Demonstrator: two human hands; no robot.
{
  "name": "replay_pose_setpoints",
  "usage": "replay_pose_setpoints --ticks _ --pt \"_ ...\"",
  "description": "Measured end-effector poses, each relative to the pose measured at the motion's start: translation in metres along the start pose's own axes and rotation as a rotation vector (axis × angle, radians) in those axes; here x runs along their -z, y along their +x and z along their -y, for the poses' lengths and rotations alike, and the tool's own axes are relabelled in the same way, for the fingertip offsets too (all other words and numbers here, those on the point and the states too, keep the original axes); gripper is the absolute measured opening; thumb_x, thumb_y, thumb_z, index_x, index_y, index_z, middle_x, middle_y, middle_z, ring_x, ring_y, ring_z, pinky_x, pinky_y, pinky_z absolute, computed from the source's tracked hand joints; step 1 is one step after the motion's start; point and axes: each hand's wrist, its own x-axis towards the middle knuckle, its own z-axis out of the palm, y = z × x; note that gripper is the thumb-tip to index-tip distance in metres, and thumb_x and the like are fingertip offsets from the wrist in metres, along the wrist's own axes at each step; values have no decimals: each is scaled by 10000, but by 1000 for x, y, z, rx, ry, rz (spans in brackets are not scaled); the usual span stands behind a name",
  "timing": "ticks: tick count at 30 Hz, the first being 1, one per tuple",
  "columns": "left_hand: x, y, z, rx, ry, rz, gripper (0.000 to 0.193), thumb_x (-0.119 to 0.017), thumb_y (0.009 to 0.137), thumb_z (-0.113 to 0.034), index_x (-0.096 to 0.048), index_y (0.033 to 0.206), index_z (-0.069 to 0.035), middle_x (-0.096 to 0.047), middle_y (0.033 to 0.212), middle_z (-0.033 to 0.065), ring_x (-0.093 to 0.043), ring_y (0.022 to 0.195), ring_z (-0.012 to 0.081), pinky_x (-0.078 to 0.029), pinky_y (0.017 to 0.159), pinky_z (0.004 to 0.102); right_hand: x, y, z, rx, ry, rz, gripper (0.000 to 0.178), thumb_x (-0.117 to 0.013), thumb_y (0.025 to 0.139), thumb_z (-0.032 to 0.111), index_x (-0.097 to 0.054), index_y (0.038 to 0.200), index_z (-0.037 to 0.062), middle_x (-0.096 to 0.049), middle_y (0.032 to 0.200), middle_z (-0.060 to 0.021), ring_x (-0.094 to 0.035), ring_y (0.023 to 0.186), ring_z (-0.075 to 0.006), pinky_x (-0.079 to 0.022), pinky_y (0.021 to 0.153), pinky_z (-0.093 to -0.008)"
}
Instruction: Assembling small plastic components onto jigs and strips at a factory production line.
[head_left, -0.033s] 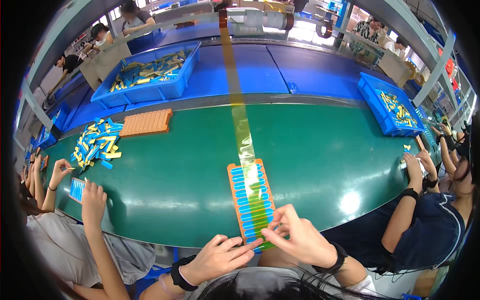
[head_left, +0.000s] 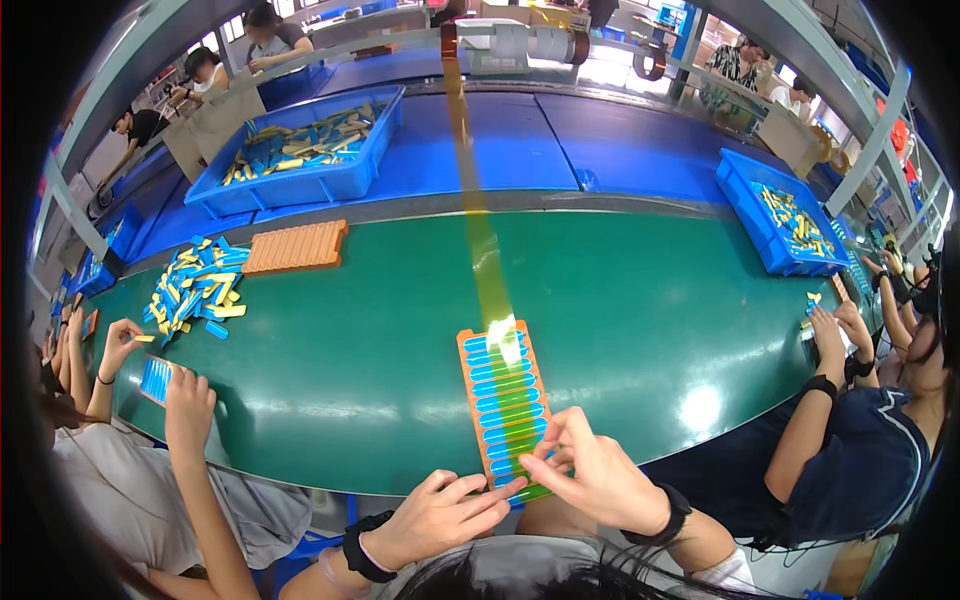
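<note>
A green bench [head_left: 350,410] fills the middle of the view, and that's the centre of the clock here. At eight o'clock sits a co-worker in a pale shirt [head_left: 105,470]; at four, another in a dark blue top [head_left: 850,440]. Big blue tub [head_left: 300,187] at ten, loaded with blue and yellow pieces, and a smaller blue tub [head_left: 752,225] between two and three, with more of them.

Now the long yellow-brown tape [head_left: 484,260], running from twelve straight down to six! It lies along the orange tray [head_left: 466,334], and that's at six, its blue strips [head_left: 491,405] in a row beneath the tape.

Here are the hands: the left hand [head_left: 435,520] at the tray's seven o'clock, fingers stretched out, tips by the near end of the tape. The right hand [head_left: 605,480] is at its four, thumb and forefinger close together over the tape; whether either hand grips it, one cannot tell.

Over at nine, a loose pile [head_left: 195,290] of blue and yellow pieces, touching a ridged orange tray [head_left: 295,248]. Smallest, up at twelve: the brown roll [head_left: 449,42].
</note>
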Motion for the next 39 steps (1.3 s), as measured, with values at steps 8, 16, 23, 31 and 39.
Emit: replay_pose_setpoints --ticks 8,16,23,31,39 --pt "16 17 -7 -50 43 98 82 -538 729 -130 -479 779 -104 -562 1034 6 -470 907 122 -357 639 246 -7 5 2 48 -157 -26 301 -545 813 191 -321 878 1 -550 610 -131 -581 533 -277 -452 455 -349" --pt "39 54 43 307 -447 276 183 -551 685 -93 -555 865 -61 -569 794 86 -542 765 248 -444 648 330 -9 7 4 90 -283 5 285 -522 809 143 -312 906 -23 -550 651 -190 -574 570 -353 -452 450 -402" --pt "19 132 156 1086 -1266 -221 622 -587 791 -285 -290 1194 83 -424 1179 210 -454 1080 244 -398 880 319 -8 4 11 120 -253 33 300 -524 806 143 -304 908 -32 -534 718 -233 -553 528 -382 -450 442 -412" --pt "-7 136 159 881 -1359 -229 277 -449 873 -165 -520 1004 68 -587 980 136 -567 902 174 -449 809 284 -1 16 19 192 -326 92 343 -518 792 135 -362 956 -122 -344 881 -235 -455 678 -362 -453 425 -366" --pt "-6 129 153 839 -1243 -311 266 -455 870 -155 -532 991 69 -612 929 107 -563 863 112 -433 803 248 5 66 25 50 -394 34 311 -536 790 183 -330 932 -3 -475 872 -197 -532 725 -374 -428 607 -426"
